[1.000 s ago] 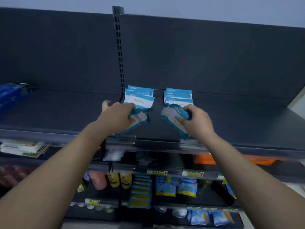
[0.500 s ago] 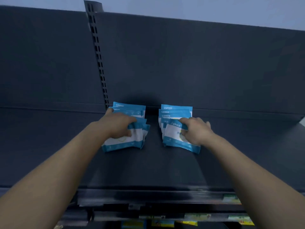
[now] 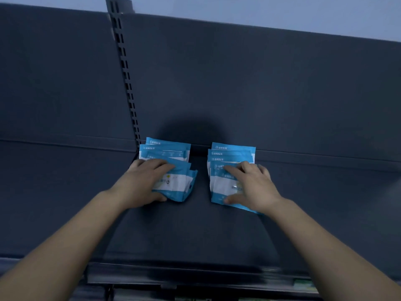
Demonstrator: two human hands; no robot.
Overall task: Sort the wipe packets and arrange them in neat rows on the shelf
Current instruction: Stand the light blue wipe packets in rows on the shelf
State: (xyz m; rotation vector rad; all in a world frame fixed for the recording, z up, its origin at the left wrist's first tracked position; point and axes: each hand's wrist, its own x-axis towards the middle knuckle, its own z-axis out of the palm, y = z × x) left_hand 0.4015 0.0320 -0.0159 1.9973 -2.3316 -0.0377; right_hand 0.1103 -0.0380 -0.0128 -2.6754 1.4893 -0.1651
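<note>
Two rows of blue and white wipe packets lie overlapping on the dark shelf (image 3: 195, 235), against its back panel. The left row (image 3: 167, 146) and the right row (image 3: 233, 148) have a narrow gap between them. My left hand (image 3: 143, 183) holds the front packet of the left row (image 3: 178, 183), fingers on top and thumb at its near edge; that packet's right corner is crumpled. My right hand (image 3: 253, 185) lies spread on the front packet of the right row (image 3: 221, 187), pressing it flat with straight fingers and thumb.
A slotted upright rail (image 3: 125, 83) runs up the back panel (image 3: 260, 94) just left of the left row. The shelf's front lip (image 3: 195, 272) crosses below my forearms. Bare shelf surface stretches to both sides of the packets.
Both hands have carried a packet from the shelf's front to the rows and laid it down on them. The view has moved closer, and the lower shelves have dropped out of sight.
</note>
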